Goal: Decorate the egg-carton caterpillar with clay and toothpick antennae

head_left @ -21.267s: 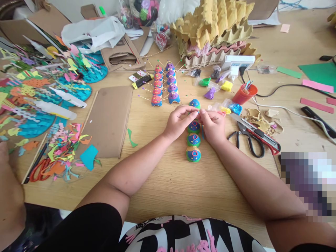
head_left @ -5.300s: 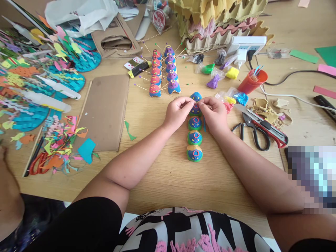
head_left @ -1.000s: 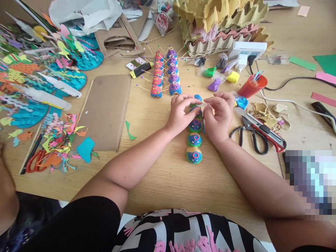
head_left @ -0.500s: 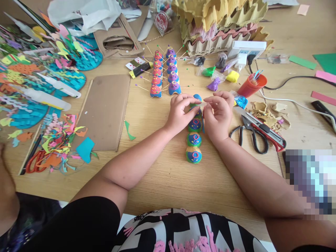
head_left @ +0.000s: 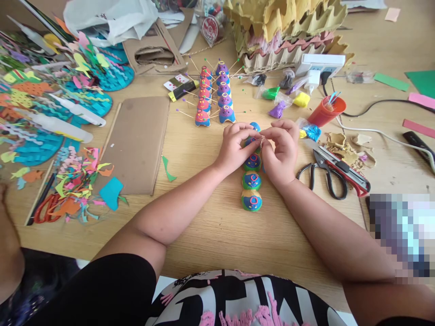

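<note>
I have left hand (head_left: 234, 147) and right hand (head_left: 282, 155) pinched nearly closed above the blue-green egg-carton strip (head_left: 252, 182). From here I can't tell what's held.

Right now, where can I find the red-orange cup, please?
In the head view, the red-orange cup is right of centre, beyond the right hand, between the white power strip and the bagged blue lump.
</note>
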Motion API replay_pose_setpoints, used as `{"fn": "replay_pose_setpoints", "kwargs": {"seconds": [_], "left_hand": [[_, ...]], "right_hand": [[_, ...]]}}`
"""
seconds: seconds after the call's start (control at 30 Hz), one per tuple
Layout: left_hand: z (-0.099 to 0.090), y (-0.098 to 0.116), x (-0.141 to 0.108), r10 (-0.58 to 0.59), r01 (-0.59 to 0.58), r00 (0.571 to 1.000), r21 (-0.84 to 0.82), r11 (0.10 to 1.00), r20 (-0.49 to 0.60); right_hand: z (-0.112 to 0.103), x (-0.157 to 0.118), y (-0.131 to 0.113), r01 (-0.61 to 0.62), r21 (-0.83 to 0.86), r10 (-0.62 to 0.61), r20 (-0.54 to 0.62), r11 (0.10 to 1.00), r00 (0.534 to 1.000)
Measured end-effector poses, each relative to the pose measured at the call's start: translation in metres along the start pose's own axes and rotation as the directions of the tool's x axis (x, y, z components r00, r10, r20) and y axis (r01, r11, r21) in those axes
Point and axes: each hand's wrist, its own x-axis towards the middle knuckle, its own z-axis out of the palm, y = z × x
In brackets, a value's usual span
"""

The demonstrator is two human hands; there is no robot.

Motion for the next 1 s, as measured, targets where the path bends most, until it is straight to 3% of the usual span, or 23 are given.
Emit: {"fn": "replay_pose_setpoints", "kwargs": {"seconds": [0.1,0.33,0.5,0.7,0.9,1.0], "left_hand": [[-0.001,0.000,0.001,-0.008,0.008,1.000,-0.006,1.000,0.000],[-0.002,-0.001,0.003,-0.026,0.025,1.000,-0.073,0.997,-0.018],[-0.002,-0.003,0.003,-0.051,0.048,0.999,-0.116,0.992,-0.016],[-0.002,-0.002,0.002,-0.035,0.032,0.999,-0.100,0.994,-0.029],[-0.002,0.000,0.002,0.004,-0.004,1.000,-0.036,0.999,-0.012],[-0.003,-0.001,0.001,-0.004,0.003,1.000,-0.038,0.999,-0.007]], "right_hand": [[-0.001,0.000,0.004,-0.023,-0.021,0.024,0.014,1.000,1.000],[0.004,-0.003,0.021,-0.224,0.006,0.221,0.139,0.975,0.965],[0.007,-0.007,0.024,-0.269,-0.070,0.276,0.130,0.961,0.952],[0.007,-0.005,0.022,-0.254,-0.123,0.267,0.102,0.959,0.958],[0.005,-0.001,0.024,-0.164,-0.061,0.165,0.016,0.985,0.986],[0.003,-0.001,0.021,-0.145,-0.034,0.146,0.041,0.989,0.988]]}}
